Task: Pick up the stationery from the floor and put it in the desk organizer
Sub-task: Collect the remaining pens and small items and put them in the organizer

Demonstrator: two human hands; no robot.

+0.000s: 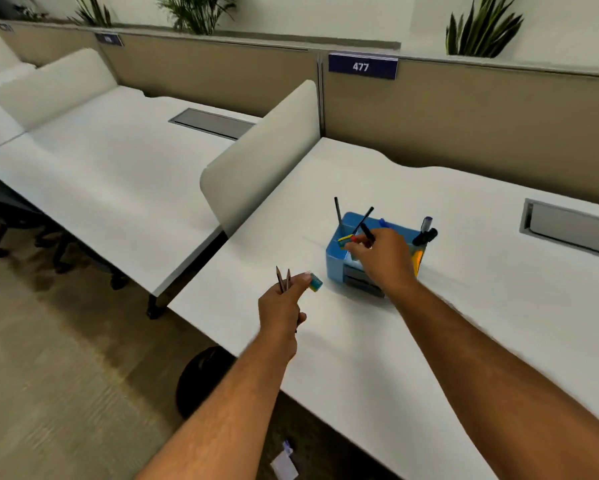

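Overhead, sign 477 (362, 66) tops white desk (343, 341).

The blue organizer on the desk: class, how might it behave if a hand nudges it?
The organizer looks like light plastic on a smooth white desk, so it would probably slide. The tall pens standing in it may make it slightly tippy.

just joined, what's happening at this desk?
A person is loading stationery into the blue organizer on the white desk. The right hand is over the organizer, holding a black pen and something small and yellow. The left hand waits beside it above the desk, gripping two pencils and an eraser. Pens already stand in the organizer. A small white item lies on the floor under the desk.
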